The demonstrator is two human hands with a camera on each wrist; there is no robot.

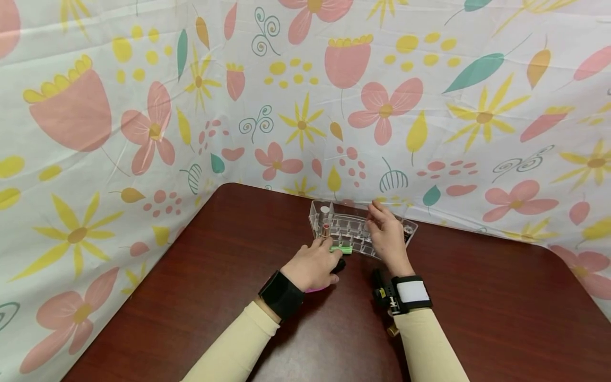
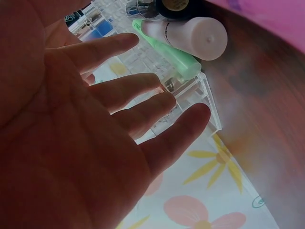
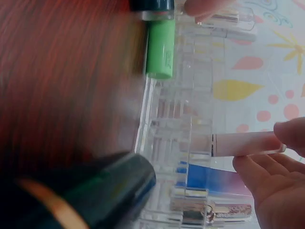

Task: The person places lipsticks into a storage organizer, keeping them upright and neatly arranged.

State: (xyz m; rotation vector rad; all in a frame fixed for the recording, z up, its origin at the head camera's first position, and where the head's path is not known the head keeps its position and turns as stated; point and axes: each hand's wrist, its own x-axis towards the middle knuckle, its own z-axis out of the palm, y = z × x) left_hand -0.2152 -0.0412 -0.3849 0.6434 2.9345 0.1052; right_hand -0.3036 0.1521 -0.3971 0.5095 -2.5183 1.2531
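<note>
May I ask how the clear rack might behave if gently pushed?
The clear rack would probably stay stiff, since its edges look straight. It may be light for its size, with thin, see-through walls. It seems unlikely to roll, given its wide, angular shape.

A tube [image 3: 245, 144] (pale pink) stands in an organizer [image 3: 202, 67].

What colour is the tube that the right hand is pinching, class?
The tube is pale pink, seen best in the right wrist view.
</note>
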